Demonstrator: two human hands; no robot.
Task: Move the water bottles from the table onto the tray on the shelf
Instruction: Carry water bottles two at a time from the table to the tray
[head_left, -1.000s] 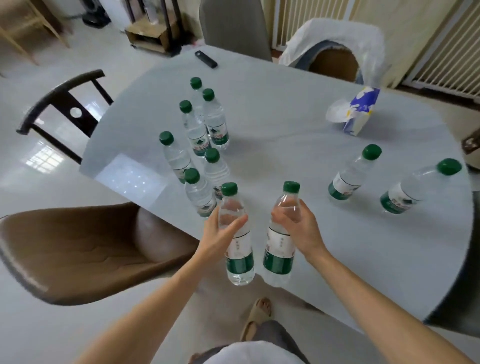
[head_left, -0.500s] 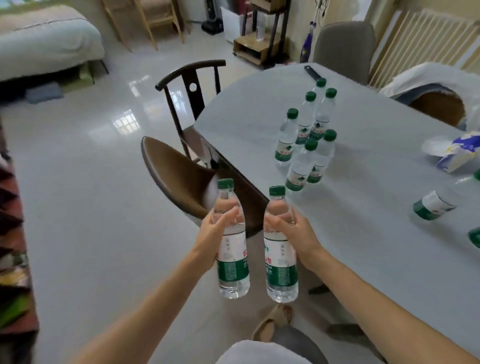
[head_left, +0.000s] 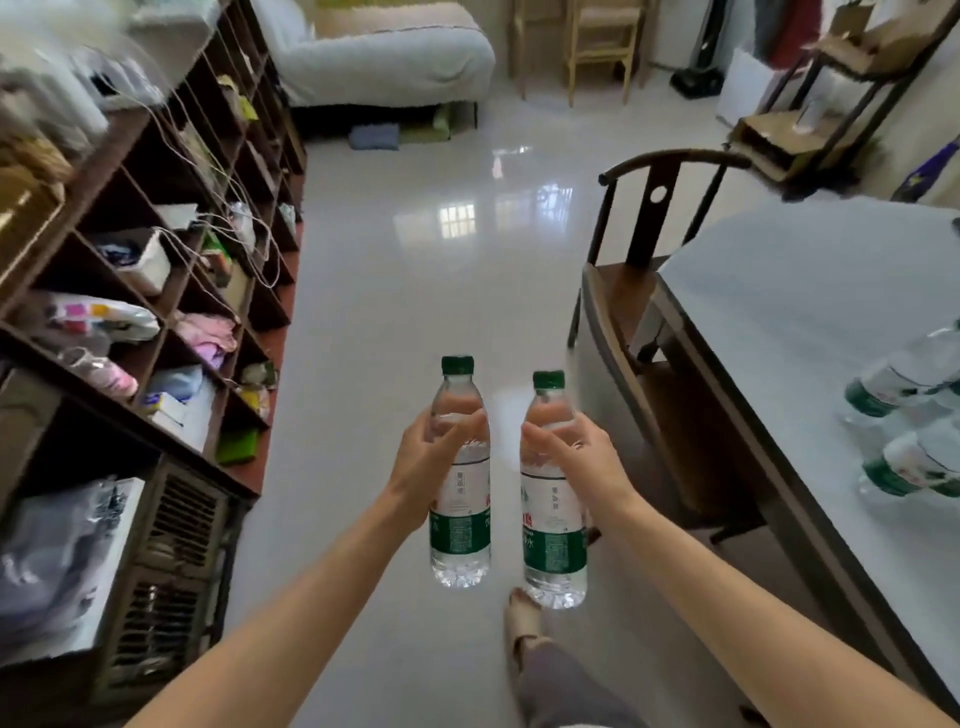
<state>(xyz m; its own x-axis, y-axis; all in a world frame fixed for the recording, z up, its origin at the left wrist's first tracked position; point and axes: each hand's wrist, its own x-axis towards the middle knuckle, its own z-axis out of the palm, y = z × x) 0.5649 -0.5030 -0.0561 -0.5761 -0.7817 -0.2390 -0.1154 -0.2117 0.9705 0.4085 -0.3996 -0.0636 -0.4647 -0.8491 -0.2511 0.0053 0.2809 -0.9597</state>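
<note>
From the head view, a glossy pale tiled floor (head_left: 415, 291) runs from near to far down the middle of the room, mirroring bright window light, with a tall dark wooden cubby shelf (head_left: 130, 415) along the left side, its compartments stuffed with cloths, bags, boxes and trailing white cords. On the right sits a grey-topped table with a dark wooden edge (head_left: 779, 322), and a dark wooden chair with a curved back rail (head_left: 660, 208) is tucked against its far left corner. At the far end stand a bed under a white cover (head_left: 384, 57) and a light wooden chair (head_left: 602, 36). The left hand (head_left: 426, 462) has fingers and thumb curled round the upper body of a clear plastic water bottle with a green cap and green label band (head_left: 460, 499), held upright over the floor; the right hand (head_left: 576, 457) wraps a second clear green-capped water bottle (head_left: 553, 519) the same way, just beside the first without touching. Two more clear green-labelled bottles (head_left: 904, 436) lie at the right edge on the table, cut off by the frame and blurred. A sandalled foot (head_left: 522, 618) shows below the held bottles. The shelf's upper left is smeared, and no tray can be picked out among its compartments
</note>
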